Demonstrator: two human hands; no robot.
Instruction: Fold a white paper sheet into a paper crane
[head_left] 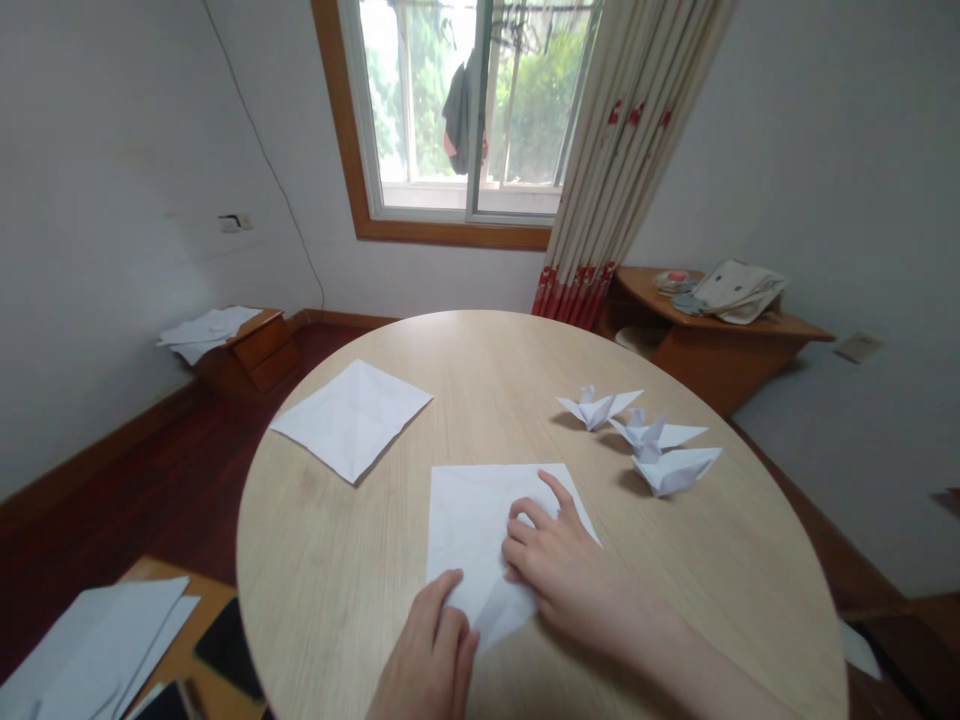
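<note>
A white sheet of paper (469,510) lies on the round table before me, its lower corner turned up into a flap (511,608). At the sheet's lower left edge, my left hand (435,645) grips the paper with bent fingers. My right hand (551,555) rests over the sheet's right side, thumb and forefinger closed at the flap and the little finger stretched out. The thumb's grip is partly hidden. To the right of the sheet stand several folded paper cranes (675,470) with spread wings.
Another creased white sheet (356,420) lies at the table's left. The round wooden table (480,350) has a curved edge. A low stand at lower left bears papers (97,640) and a dark phone-like object (229,650). Behind are a small cabinet (262,350) and a side desk (735,345).
</note>
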